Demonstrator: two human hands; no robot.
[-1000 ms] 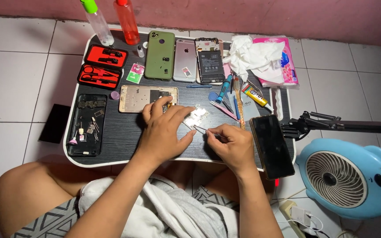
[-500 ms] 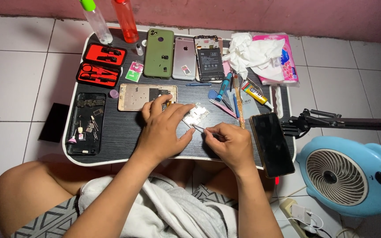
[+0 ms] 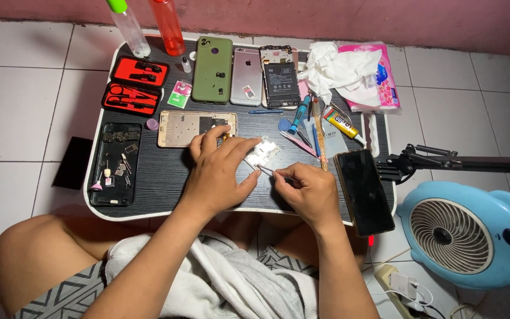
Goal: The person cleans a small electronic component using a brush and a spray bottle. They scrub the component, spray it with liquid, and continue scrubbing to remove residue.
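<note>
I sit on the white tile floor (image 3: pixel 13 88) with the small black table (image 3: pixel 166 177) over my legs. Near the front edge, my left hand (image 3: pixel 219 171) lies on the table and its fingers press down a small silver part (image 3: pixel 262 153) at the middle. My right hand (image 3: pixel 308 192) is just beside it and pinches thin tweezers (image 3: pixel 274 172), the tip touching the part. At the right front corner lies a dark phone (image 3: pixel 363 192), partly over the edge. At the left edge lies a black tray (image 3: pixel 113 164) with tiny pieces. Behind my left hand is a golden phone frame (image 3: pixel 187 127). Further back are two red tool cases (image 3: pixel 134 88). Along the back edge stand a green phone (image 3: pixel 212 70), a silver phone (image 3: pixel 247 77) and an opened phone (image 3: pixel 280 77), then white tissue (image 3: pixel 340 71). At the back left corner are two bottles (image 3: pixel 149 26). Behind the table is a pink wall (image 3: pixel 326 18). On the floor at my right stands a blue fan (image 3: pixel 467 236).
</note>
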